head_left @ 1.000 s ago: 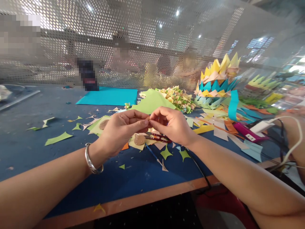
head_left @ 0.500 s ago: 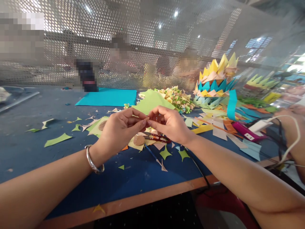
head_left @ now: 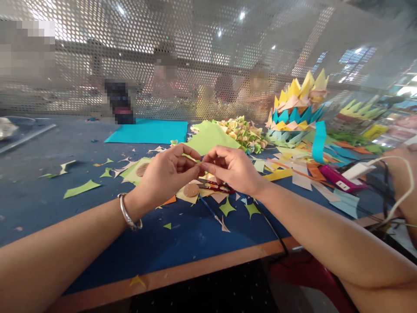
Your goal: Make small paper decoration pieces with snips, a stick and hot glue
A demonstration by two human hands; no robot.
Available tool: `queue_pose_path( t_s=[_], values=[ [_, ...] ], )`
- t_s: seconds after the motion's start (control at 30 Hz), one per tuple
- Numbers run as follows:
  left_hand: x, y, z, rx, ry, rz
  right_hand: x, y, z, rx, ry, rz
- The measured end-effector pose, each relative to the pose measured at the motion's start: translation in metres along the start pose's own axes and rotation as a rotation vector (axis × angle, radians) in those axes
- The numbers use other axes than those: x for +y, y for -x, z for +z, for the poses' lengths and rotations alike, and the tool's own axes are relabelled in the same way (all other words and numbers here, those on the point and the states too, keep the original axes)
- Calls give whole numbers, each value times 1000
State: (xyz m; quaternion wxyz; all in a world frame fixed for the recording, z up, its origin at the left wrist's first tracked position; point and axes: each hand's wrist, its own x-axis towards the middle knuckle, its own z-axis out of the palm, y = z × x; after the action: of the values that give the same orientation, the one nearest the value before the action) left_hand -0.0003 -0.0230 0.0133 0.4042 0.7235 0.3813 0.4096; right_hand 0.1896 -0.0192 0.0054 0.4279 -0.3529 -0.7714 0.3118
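Left hand point(head_left: 174, 171) and right hand point(head_left: 233, 168) meet at the fingertips over a blue table point(head_left: 182, 248) strewn with paper scraps point(head_left: 228, 208).
Thumbs and forefingers are drawn together; whether they grip anything cannot be told. A tan disc point(head_left: 191, 190) lies near the hands on pale yellow paper point(head_left: 191, 200), near a dark red patterned item point(head_left: 222, 188); a light green sheet point(head_left: 210, 138) lies beyond.

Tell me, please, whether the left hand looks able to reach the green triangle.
Probably yes: the green triangle lies uncovered, with only low paper scraps between it and the left hand.
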Motion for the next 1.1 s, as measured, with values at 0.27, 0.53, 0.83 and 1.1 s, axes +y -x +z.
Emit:
queue_pose_path(
  t_s=[0.27,0.53,0.83,1.1],
  values=[
    [-3,-7,-6,-107,-78,-44,0,-1,-4,-53,-42,47],
    [3,-7,-18,-214,-395,157,-8,1,-5,-150,-135,93],
    [5,-18,-60,-428,-617,-18,1,-1,-6,-180,56,138],
    [-3,-10,-72,-504,-840,7,1,-2,3,-297,289,114]
  ],
)
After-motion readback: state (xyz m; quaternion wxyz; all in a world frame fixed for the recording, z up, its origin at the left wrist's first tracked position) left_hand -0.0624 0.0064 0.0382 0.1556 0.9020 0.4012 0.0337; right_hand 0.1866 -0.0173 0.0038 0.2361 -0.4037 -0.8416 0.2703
